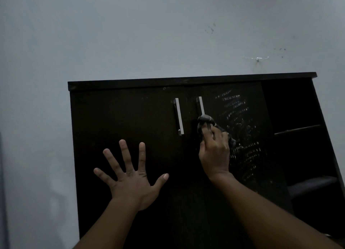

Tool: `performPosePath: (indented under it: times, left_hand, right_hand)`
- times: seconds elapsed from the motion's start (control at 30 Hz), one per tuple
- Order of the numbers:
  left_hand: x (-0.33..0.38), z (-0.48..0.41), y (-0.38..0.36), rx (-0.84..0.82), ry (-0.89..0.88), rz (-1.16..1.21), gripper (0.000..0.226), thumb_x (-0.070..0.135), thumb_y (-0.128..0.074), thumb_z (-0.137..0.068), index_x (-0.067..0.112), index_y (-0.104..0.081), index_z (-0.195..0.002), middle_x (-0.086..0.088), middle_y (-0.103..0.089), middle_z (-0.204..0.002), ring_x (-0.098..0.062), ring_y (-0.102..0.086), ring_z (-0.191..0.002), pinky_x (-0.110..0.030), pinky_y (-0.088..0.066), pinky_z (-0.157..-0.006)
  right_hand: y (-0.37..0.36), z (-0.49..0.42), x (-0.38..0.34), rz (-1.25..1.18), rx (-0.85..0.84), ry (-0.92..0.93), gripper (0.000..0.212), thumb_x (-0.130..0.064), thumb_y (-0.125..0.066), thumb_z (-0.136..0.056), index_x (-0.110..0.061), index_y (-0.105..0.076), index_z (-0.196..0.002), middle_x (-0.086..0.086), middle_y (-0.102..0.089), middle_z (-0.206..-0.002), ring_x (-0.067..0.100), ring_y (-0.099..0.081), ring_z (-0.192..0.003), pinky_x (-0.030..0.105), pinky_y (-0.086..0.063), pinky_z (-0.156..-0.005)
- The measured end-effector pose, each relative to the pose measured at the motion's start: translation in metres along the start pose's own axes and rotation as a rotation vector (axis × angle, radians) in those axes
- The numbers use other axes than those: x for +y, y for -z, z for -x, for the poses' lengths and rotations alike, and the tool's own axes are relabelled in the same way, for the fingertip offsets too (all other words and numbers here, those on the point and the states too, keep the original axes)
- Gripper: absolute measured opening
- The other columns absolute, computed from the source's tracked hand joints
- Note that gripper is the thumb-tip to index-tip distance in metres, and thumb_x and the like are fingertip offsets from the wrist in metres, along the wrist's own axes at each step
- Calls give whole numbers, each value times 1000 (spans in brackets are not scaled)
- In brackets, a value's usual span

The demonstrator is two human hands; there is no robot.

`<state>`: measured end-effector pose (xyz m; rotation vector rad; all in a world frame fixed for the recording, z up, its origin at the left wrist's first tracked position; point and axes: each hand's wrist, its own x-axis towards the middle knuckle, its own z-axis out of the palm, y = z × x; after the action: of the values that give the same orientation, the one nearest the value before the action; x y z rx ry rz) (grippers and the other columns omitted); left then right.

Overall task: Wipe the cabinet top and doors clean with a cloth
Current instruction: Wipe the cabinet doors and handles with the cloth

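Note:
A dark brown cabinet (115, 118) stands against a pale wall, its top edge (186, 81) seen end-on. Two doors meet in the middle, each with a silver bar handle: left handle (178, 116), right handle (201, 105). My right hand (214, 151) is shut on a dark cloth (204, 119) and presses it over the lower part of the right handle. Wet streaks (240, 129) cover the right door. My left hand (130, 176) lies flat on the left door with fingers spread, holding nothing.
Right of the doors is an open compartment with a shelf (296, 130) and a dark rounded object (313, 185) below it. The pale wall (130, 34) carries small marks at the upper right. A dim vertical edge (2, 192) shows at far left.

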<state>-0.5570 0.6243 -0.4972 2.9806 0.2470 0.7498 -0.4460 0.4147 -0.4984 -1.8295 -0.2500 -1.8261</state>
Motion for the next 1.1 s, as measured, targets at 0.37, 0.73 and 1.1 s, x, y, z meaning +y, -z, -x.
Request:
performPosePath:
  times: [0.37,0.73,1.1]
  left_hand:
    - [3,1,-11,36,-5,-14,112,95,-25,-75,38,53,-132,-9,72,-128,-48,64,-117,-79,21,-104]
    - [-25,23,-61,190,-127,-103,96,82,-23,-90,39,45,-142,-6,63,-142,-38,59,-129,-64,27,-113]
    - [-80,68,-136,368,-157,24,86,64,-28,-99,25,21,-158,-7,37,-163,-28,31,-152,-48,10,-125]
  right_hand:
    - [34,-12,-11,-86,-208,135,49,-13,-63,-89,-17,-53,-137,6,-51,-135,26,-46,-115,35,-44,-89]
    - [62,202,44,-116,-597,230,68,-8,-82,-70,-18,-59,-133,0,-48,-127,17,-50,-112,44,-58,-85]
    - [12,13,-99,-142,-426,530,66,-45,-44,-100,-16,-27,-157,12,-17,-167,31,-8,-155,47,-8,-125]
